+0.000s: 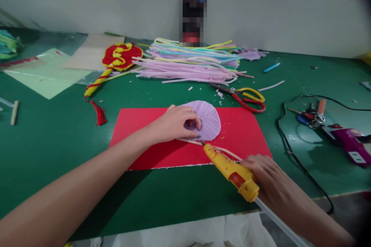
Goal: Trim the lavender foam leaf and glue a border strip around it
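Note:
My left hand (181, 123) rests on a round lilac disc (208, 119) made of ribbed fuzzy stems, its fingers curled and its thumb at the lower edge. Under the disc lies a red board (243, 131). My right hand (265, 171) is wrapped round a yellow glue gun (226, 168), with a clear glue stick (278, 218) protruding from its back. The gun's tip points at the disc's lower edge, close to my left thumb. A thin pale strip (230, 152) runs from below the disc toward my right fingers; whether they hold it is hidden.
Behind the board lie scissors (249, 98) and a pile of pastel fuzzy stems (188, 63). A red and yellow fan (121, 56) with a tassel is at the back left. On the right are keys (311, 117), a black cable (290, 148) and a purple power strip (352, 144).

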Available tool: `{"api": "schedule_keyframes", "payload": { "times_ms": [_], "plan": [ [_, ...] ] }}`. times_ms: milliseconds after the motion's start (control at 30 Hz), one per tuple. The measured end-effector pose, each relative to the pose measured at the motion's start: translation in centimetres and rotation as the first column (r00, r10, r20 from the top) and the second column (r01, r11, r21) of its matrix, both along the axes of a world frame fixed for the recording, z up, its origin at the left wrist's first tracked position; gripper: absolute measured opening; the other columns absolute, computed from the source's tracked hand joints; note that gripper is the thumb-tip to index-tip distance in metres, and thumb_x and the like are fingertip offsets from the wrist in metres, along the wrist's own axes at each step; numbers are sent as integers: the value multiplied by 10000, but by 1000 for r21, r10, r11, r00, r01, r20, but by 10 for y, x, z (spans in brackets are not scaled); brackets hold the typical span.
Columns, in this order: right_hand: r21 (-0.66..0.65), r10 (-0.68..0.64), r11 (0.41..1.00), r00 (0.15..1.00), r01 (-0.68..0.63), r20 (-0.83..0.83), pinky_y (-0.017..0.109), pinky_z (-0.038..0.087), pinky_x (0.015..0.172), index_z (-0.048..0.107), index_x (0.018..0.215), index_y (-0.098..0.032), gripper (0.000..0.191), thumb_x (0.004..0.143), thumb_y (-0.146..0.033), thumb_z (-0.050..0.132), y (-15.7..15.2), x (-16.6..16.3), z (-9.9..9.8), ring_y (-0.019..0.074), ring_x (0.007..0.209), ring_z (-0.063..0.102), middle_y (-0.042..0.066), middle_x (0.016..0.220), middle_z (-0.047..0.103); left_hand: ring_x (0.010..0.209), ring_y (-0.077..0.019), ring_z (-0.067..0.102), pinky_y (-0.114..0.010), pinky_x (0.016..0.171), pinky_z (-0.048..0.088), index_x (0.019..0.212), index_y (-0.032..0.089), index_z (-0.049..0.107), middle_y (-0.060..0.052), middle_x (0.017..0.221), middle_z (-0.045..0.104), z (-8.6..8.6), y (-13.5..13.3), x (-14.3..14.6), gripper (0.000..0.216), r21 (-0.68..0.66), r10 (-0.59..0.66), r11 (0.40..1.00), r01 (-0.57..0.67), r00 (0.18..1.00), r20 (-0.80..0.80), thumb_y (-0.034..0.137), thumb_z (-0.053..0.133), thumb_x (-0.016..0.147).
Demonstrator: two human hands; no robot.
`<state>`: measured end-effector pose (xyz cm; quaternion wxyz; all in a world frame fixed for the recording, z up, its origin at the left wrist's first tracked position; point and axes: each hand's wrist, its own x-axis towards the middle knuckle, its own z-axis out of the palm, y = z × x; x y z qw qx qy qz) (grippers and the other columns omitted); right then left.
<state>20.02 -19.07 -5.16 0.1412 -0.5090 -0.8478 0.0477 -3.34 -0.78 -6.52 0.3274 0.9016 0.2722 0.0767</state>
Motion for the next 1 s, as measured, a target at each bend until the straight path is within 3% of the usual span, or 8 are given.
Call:
{"api": "schedule_keyframes", "payload": {
  "times_ms": [267,633,1000],
  "plan": [
    [-64,-29,998,999,28,-23,339,501,676,509,998,-198,153,898,-262,411,0,0,2,209,801,615,79,895,646,835,-151,536,-296,706,238,827,235,637,22,888,609,-1,0,0,160,9,-1,1000,1,1000,11,379,609,764],
    [2,-22,1000,1000,22,15,340,509,680,506,1007,-190,162,890,-224,399,-1,1,5,214,810,626,84,890,654,877,-171,525,-299,672,204,801,232,615,28,845,595,-1,-8,4,243,116,51,992,-51,999,-1,472,604,764],
    [10,-13,1000,999,12,37,341,515,681,523,1004,-169,174,879,-222,413,-5,4,1,215,815,630,95,888,660,882,-175,525,-300,668,204,800,228,612,19,846,598,-1,-9,5,236,125,49,991,-49,999,2,462,607,765]
  ]
}}
